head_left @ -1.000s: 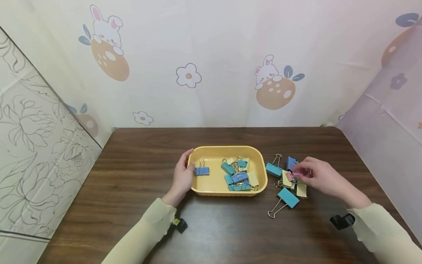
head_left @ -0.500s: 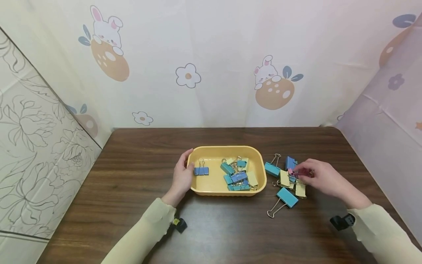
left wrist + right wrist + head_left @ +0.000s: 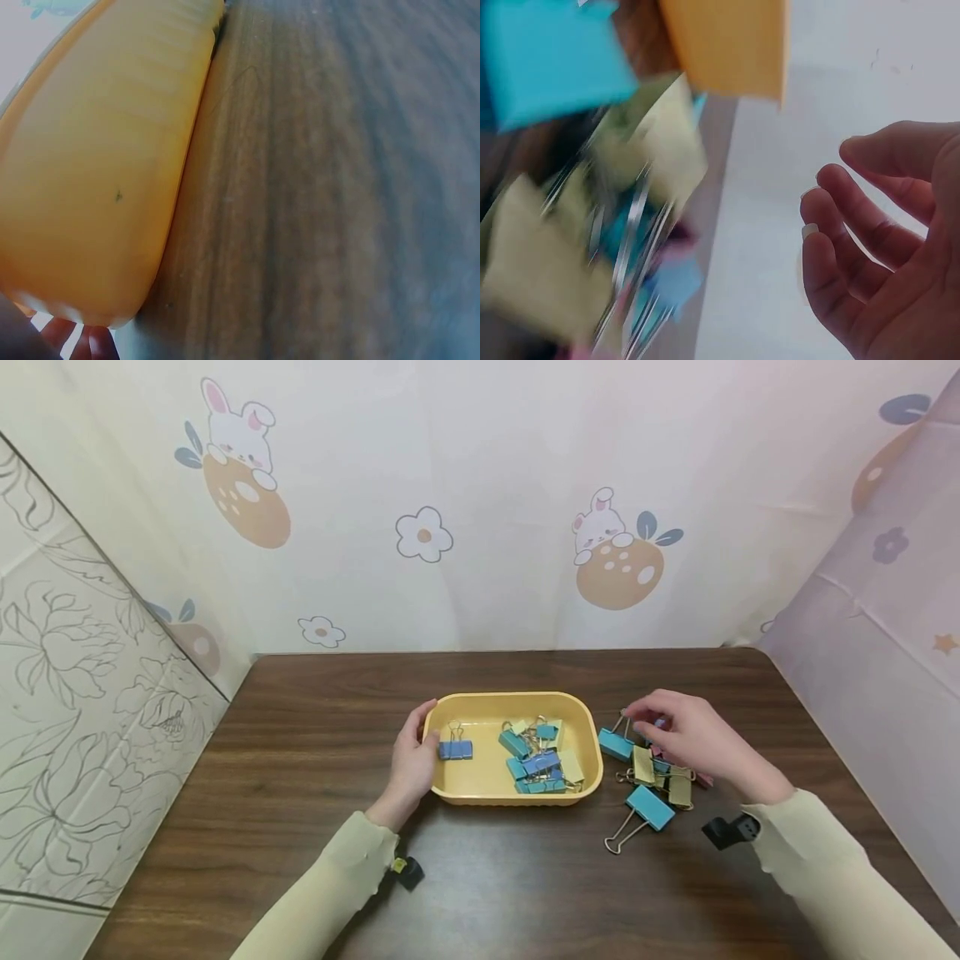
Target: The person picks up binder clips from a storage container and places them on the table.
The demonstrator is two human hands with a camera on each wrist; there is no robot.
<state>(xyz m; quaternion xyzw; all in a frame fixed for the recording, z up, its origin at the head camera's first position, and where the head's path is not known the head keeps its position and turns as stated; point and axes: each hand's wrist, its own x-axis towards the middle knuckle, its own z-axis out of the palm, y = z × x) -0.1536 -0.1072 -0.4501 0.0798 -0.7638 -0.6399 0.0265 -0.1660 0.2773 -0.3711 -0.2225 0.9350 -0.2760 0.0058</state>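
Observation:
A yellow plastic box point(image 3: 472, 796) stands mid-table with blue, teal and pale yellow binder clips inside. At its left end my left hand point(image 3: 415, 770) grips the wall, thumb at the rim; its fingertips show past the box end in the left wrist view. My right hand point(image 3: 693, 735) hovers over the loose pile, fingers loosely bent and holding nothing, as the right wrist view shows. Its fingertips are close to the wire handle of a teal binder clip point(image 3: 616, 745). Pale yellow binder clips point(image 3: 643, 766) lie below the hand, which partly hides pink and blue ones.
A large teal binder clip point(image 3: 651, 807) lies at the front of the pile, wire handles toward the left. A blue binder clip point(image 3: 456, 750) sits apart in the box's left half. Patterned cloth point(image 3: 495, 585) hangs behind the dark wooden table point(image 3: 322, 710).
My right hand has let go of a pink binder clip and moved left and away from me, toward the teal clip. A pink piece now shows at the pile's right edge. My left hand stays.

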